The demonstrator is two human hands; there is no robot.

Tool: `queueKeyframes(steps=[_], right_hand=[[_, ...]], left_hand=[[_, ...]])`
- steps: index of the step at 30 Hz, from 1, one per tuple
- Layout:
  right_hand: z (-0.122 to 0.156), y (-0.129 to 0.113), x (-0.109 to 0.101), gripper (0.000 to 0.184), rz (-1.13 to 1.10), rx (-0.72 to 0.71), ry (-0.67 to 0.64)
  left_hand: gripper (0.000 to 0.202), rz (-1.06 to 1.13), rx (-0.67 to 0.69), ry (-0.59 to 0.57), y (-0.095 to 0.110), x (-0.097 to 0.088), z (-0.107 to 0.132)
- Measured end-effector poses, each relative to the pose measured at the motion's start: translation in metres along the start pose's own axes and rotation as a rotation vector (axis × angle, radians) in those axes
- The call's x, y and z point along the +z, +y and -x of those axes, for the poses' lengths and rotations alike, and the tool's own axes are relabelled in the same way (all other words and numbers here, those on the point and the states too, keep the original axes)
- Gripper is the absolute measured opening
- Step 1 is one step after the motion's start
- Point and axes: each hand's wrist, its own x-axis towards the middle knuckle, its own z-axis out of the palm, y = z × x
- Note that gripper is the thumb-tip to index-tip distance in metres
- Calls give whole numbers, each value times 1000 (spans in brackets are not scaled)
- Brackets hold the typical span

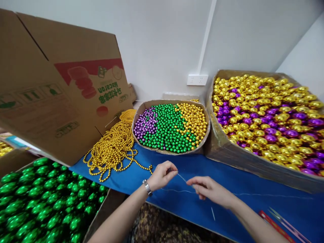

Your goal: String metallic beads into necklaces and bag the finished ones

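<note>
- The left hand (pixel 162 175), low in the centre of the frame, is closed in a pinch on a fine pale thread (pixel 182 178). The right hand (pixel 210 190), just beside it, pinches the same thread with its fingertips. The thread spans the short gap between them, and its tail runs off to the right across the blue table cover (pixel 240 175).
- The thread is very thin and hard to see, so a slack pinch in either hand could let it slip free and get lost against the blue.
- The long tail lies loose on the table. A sweep of the right forearm could drag it toward the thin tools (pixel 286 224) at the lower right and snag it.
- The gold bead strands (pixel 113 148), left of centre, trail to just beside the left hand. The wristwatch (pixel 147 186) could catch one and pull the pile along.
- The tray (pixel 170 101) of small beads is heaped to its rim in mid-frame, so a knock from a rising hand could spill them.
- The box of green balls (pixel 101 209) at the lower left is near the left elbow and could be nudged.
</note>
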Motion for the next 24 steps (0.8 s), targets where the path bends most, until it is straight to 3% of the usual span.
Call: queueKeyframes(steps=[5, 7, 9, 15, 21, 24], right_hand=[[-4, -2, 35, 44, -780, 25, 91], [-11, -7, 43, 47, -854, -23, 169], [-18, -10, 46, 48, -717, -55, 240], [-25, -16, 41, 37, 240, -237, 337], [-18, -22, 33, 28, 366, -254, 361], [-15, -21, 23, 20, 443, -302, 421]], left_hand=[[22, 59, -52, 144, -3, 13, 2], [23, 74, -53, 201, -2, 23, 5], [23, 99, -38, 222, -1, 31, 9], [28, 375, -138, 168, -1, 40, 10], [38, 605, -326, 167, -2, 41, 7], [36, 597, -303, 119, -1, 34, 8]])
